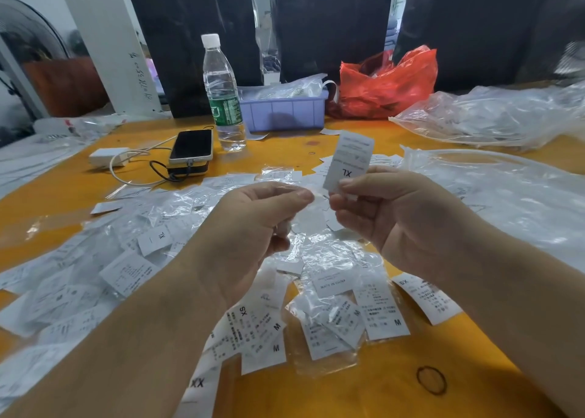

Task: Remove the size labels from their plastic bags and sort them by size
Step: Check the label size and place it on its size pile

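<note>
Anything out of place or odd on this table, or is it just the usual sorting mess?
Mostly ordinary clutter, though the loose labels lie mixed, XS beside M, not in size piles. A rubber band lies stray near the table's front edge. Nothing looks spilled or damaged.

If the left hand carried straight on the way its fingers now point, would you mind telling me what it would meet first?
Most likely the right hand. The left hand points its fingers rightward at it across a small gap, at about the same height, with clear plastic between them. Depth is hard to judge, so it might slip just past.
</note>
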Demonstrator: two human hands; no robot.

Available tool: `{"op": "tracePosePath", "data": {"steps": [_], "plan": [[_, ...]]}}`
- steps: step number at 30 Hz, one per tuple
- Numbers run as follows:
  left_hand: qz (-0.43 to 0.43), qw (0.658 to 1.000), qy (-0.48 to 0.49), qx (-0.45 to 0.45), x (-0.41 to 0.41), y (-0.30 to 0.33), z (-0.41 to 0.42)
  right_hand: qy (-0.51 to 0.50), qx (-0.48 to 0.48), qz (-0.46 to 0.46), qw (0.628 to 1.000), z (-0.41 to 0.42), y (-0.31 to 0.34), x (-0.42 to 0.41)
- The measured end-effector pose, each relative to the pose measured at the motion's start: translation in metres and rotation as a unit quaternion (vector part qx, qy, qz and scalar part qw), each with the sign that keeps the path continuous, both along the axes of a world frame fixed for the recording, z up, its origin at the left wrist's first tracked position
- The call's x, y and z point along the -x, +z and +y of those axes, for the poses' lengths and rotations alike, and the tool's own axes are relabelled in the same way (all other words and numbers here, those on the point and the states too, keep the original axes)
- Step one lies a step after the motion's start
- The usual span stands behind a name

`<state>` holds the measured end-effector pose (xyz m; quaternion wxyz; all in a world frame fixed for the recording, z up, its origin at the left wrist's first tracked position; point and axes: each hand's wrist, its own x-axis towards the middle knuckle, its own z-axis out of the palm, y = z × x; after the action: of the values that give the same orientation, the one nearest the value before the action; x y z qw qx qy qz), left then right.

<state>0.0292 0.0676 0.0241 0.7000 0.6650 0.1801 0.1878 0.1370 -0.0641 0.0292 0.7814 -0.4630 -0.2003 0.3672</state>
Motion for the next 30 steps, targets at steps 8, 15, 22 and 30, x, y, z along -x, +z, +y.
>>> {"op": "tracePosePath", "data": {"steps": [8, 15, 22, 30], "plan": [[-0.030, 0.999, -0.012, 0.026, -0.0009, -0.0018, 0.0007, 0.084, 0.063, -0.057, 0.993, -0.0013, -0.0027, 0.0045], [-0.030, 0.999, -0.022, 0.038, -0.0005, -0.0003, -0.0007, 0.073, 0.090, -0.121, 0.986, 0.0004, -0.0028, 0.0041], [-0.053, 0.996, -0.013, 0.065, 0.0000, 0.0028, 0.0018, 0.089, 0.037, -0.126, 0.987, -0.0026, -0.0012, -0.0002], [-0.058, 0.995, -0.031, 0.068, 0.0014, 0.0043, 0.0012, 0.095, 0.039, -0.150, 0.983, -0.0017, -0.0016, 0.0003]]}}
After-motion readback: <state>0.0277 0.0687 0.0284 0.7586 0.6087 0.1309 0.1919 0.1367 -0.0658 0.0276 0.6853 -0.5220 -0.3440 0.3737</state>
